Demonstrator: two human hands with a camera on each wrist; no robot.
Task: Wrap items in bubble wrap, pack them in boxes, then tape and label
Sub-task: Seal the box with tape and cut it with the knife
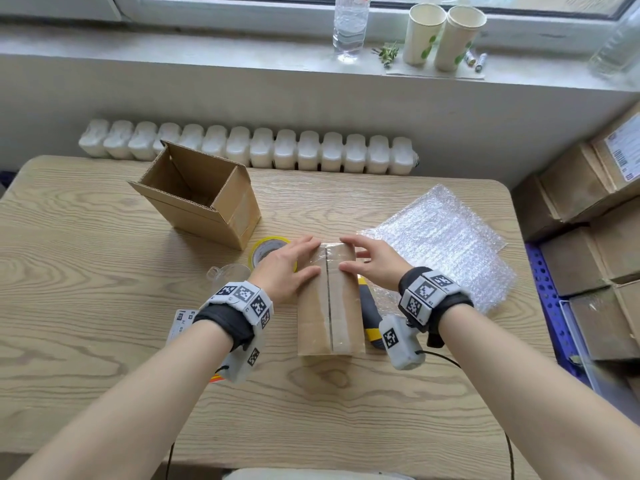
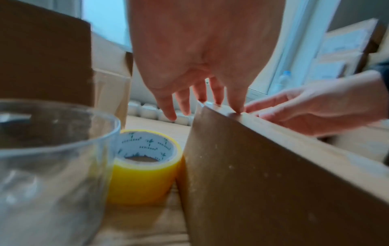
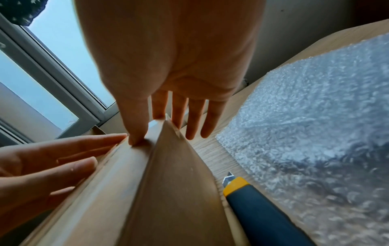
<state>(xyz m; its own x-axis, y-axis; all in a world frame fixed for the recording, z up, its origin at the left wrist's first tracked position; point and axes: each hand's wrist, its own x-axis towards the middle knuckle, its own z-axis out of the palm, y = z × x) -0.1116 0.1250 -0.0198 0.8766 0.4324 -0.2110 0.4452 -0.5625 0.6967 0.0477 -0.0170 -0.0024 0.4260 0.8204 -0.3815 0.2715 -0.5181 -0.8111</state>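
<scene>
Wooden worktop (image 1: 104, 271) carries everything. Bubble wrap sheets (image 1: 446, 244) lie at 3 o'clock of the centre, flat, near the right edge. Open cardboard box (image 1: 197, 199) sits at 10 o'clock, flaps up, tilted on its side a bit. Closed cardboard box (image 1: 329, 306) stands at centre, clear tape (image 1: 329, 268) running along its top seam. Left hand (image 1: 284, 268) rests on the box top left of the seam, fingers (image 2: 235, 99) straight and spread narrow, tips pressing the far top edge. Right hand (image 1: 374, 261) rests on the right half, fingers (image 3: 136, 126) straight, thumb pressing the top, other tips over the far edge; neither hand grips anything. Yellow tape roll (image 2: 145, 164) lies flat just beside the box at 9 o'clock, partly under the left hand. Clear glass cup (image 2: 48, 166) is near the roll, at 8 o'clock. Utility knife (image 3: 258, 208), yellow and dark blue, lies along the box's right side, touching the bubble wrap edge. Printed label (image 1: 180, 323) is partly hidden under the left wrist.
</scene>
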